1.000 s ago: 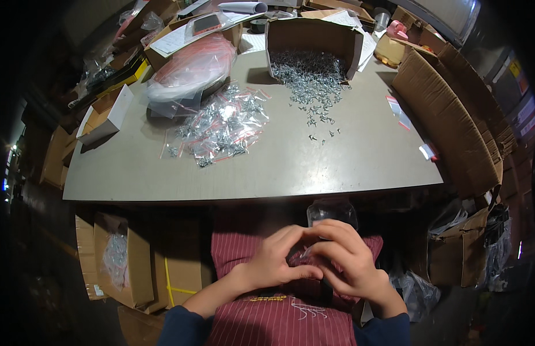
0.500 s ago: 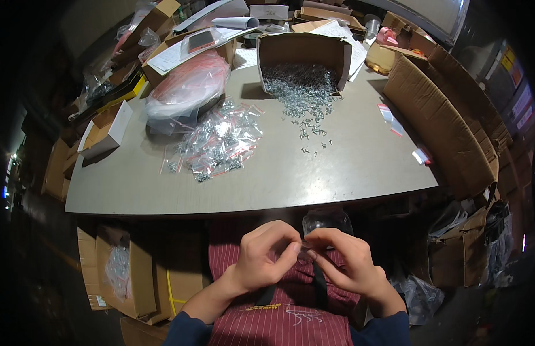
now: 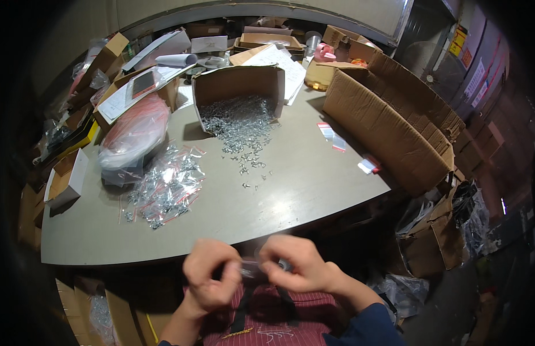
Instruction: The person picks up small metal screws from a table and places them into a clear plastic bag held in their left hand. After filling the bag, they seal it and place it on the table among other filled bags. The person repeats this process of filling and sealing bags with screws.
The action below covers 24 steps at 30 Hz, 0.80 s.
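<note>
Both hands are in front of my body, just below the table's near edge. My left hand [image 3: 212,275] pinches one side of a small clear plastic bag [image 3: 252,269], and my right hand [image 3: 296,265] grips the other side. Motion blurs the bag, and its contents are hard to make out. Past my hands, a tipped cardboard box [image 3: 212,85] spills small silver screws [image 3: 239,130] onto the table. To their left lies a heap of clear zip bags [image 3: 169,187] with red seams and screws inside.
A plastic-wrapped bundle of bags [image 3: 135,138] and a small white box [image 3: 68,179] occupy the table's left side. Flat zip bags [image 3: 332,137] and another small packet [image 3: 369,165] lie at right, beside a long cardboard box [image 3: 382,127]. Papers [image 3: 282,63] lie behind.
My view has swung right, so the table sits lower and further left. My hands have drawn slightly apart, and the bag between them shows more.
</note>
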{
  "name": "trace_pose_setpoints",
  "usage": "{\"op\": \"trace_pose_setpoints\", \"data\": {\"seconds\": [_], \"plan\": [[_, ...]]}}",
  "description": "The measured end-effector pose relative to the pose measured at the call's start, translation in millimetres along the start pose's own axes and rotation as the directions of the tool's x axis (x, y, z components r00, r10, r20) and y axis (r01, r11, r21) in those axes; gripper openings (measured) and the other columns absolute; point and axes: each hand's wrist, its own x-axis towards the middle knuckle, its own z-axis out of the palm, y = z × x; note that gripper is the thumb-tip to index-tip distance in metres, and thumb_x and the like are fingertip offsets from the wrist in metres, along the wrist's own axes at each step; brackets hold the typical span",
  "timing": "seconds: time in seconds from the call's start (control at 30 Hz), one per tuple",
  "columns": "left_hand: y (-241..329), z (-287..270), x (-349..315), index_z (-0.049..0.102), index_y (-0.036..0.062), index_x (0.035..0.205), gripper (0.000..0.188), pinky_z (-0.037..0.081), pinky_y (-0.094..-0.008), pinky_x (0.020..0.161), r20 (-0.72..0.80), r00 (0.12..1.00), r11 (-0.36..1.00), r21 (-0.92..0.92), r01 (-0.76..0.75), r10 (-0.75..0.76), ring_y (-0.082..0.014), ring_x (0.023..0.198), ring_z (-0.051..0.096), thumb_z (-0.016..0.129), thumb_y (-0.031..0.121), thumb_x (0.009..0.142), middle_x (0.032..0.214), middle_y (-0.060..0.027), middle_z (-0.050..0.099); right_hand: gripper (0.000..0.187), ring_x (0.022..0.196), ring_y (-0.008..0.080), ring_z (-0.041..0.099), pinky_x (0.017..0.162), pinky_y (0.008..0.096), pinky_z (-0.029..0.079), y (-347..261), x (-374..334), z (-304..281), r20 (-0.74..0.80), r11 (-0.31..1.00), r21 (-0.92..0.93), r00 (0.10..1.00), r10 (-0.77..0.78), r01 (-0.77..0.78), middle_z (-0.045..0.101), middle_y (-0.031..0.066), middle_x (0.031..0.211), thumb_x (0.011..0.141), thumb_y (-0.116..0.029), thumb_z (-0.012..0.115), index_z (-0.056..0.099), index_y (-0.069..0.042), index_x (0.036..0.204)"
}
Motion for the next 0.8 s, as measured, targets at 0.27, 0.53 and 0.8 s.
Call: {"op": "trace_pose_setpoints", "data": {"seconds": [0.27,0.53,0.8], "plan": [[-27.4,-25.0,42.6,0.072,-0.0013,0.119,0.028,0.052,-0.0425,0.101,-0.293,0.956,0.854,0.501,0.144,0.011,-0.0386,0.13,0.06,0.064,-0.003,0.092,0.14,-0.0201,0.062,0.037,0.116,0.0451,0.065,0.1,0.0494,0.053,141.9,34.4,-148.5,-0.463,0.577,-0.756,0.876,-0.135,-0.311,0.067,0.0254,0.129,0.093,-0.01,0.069,0.065,0.002,0.128],[-24.2,5.0,8.7,0.074,-0.0015,0.102,0.019,0.056,-0.0414,0.097,-0.026,0.994,0.984,0.142,0.107,-0.104,-0.0359,0.118,0.069,0.066,-0.01,0.087,0.116,-0.0172,0.072,0.017,0.096,0.0385,0.066,0.081,0.0495,0.053,188.9,42.7,-182.7,-0.416,0.365,-0.853,0.908,-0.047,-0.373,0.065,0.016,0.098,0.095,-0.014,0.071,0.064,0.0,0.089],[-18.8,18.2,10.6,0.071,-0.0014,0.113,0.025,0.053,-0.0424,0.104,-0.05,0.993,0.985,0.132,0.109,-0.103,-0.0365,0.117,0.07,0.065,-0.008,0.09,0.118,-0.019,0.072,0.02,0.085,0.0383,0.067,0.077,0.0449,0.051,168.2,24.7,-180.5,-0.642,0.754,-0.532,0.764,-0.062,-0.385,0.07,0.0193,0.094,0.106,-0.015,0.062,0.069,0.002,0.098]]}}
